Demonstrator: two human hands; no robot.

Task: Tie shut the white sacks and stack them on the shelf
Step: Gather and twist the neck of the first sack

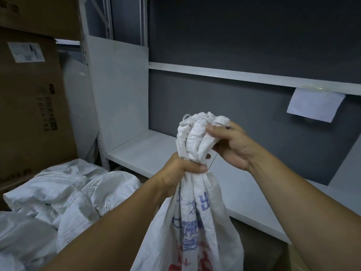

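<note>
Cardboard boxes (29,114) fill the left edge, cut off by the frame, their print and a pale label (26,51) too blurred to read. Below them a heap of white sacks (68,188) lies crumpled and runs out of view at the lower left; how many cannot be told. Behind stands the white shelf (152,151). In the middle the left hand (181,171) is fisted tight round the gathered neck of 1 white sack (195,212), thumb across the front, fingers mostly hidden behind the cloth. The sack hangs below the fist, in front of the shelf, its blue and red print folded and unreadable, its bottom cut off. The bunched mouth stands above the fist, and the right hand (230,145) curls over its right side, fingertips pressed into the folds. A thin dark line (213,161) under that hand is too fine to identify. Far right, a paper sheet (314,104) hangs from the upper rail (234,75).
</note>
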